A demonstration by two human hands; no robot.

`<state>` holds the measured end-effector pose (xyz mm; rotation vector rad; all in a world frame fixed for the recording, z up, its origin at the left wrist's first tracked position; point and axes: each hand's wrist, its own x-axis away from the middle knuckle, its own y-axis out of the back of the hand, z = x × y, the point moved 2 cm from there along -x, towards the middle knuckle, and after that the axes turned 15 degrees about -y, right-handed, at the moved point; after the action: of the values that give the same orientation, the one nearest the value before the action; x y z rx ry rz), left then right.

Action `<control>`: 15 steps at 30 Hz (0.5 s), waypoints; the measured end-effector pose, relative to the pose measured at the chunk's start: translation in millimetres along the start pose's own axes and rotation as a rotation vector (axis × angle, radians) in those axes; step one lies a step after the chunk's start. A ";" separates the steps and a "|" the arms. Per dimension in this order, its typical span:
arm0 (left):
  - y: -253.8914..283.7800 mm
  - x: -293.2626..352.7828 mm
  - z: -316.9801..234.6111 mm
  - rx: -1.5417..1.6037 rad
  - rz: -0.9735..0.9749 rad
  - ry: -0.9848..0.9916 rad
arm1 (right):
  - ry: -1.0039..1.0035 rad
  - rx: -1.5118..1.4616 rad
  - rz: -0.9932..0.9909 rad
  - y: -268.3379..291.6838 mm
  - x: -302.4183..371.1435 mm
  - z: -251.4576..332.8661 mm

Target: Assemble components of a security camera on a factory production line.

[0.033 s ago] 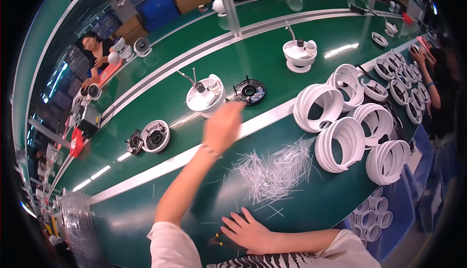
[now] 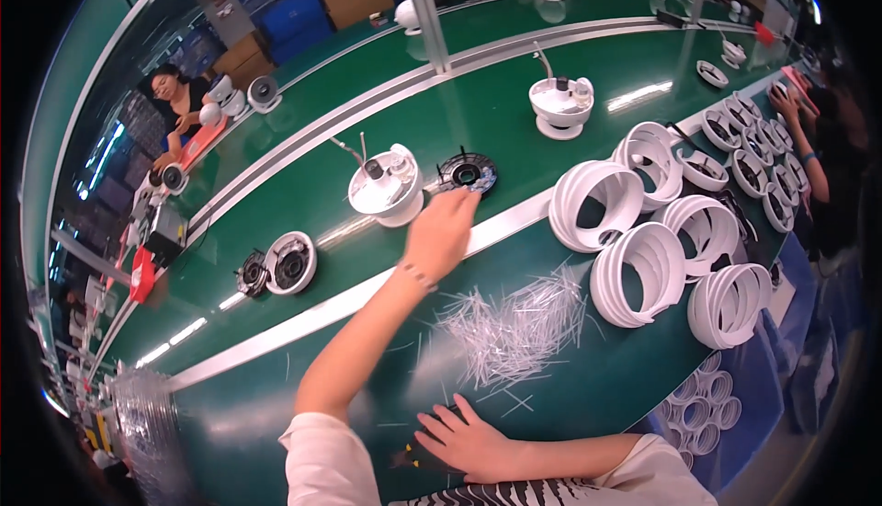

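My left hand point(image 2: 439, 238) reaches over the belt with its fingers drawn together. Its fingertips are at the near edge of a black round part point(image 2: 467, 173); what they hold, if anything, is hidden. Just left of that part stands a white round fan base point(image 2: 386, 184) with wires sticking up. My right hand point(image 2: 470, 442) lies flat on the green worktop, fingers spread. Partly under it is a dark hand tool with yellow marks point(image 2: 404, 457), perhaps pliers. Above this hand lies a heap of thin clear-white strips point(image 2: 514, 327), which look like cable ties.
Several white ring housings point(image 2: 638, 274) stand at the right, above a blue bin point(image 2: 749, 423) of white rings. Another white base point(image 2: 561, 106) is farther along the belt. An opened white shell point(image 2: 292, 262) lies at left. People work across and at far right.
My left hand has moved slightly right and toward the black round part. The right hand stays in place on the worktop. The whole view has shifted a little.
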<state>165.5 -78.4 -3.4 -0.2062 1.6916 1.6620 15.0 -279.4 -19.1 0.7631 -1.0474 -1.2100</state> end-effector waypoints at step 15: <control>103.3 72.4 -44.0 0.028 0.493 0.126 | -0.023 -0.096 -0.461 -4.6 13.3 -2.2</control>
<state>36.3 -76.3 30.6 0.1363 1.9701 2.0096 15.7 -293.5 -21.1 0.9482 -0.8473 -1.6516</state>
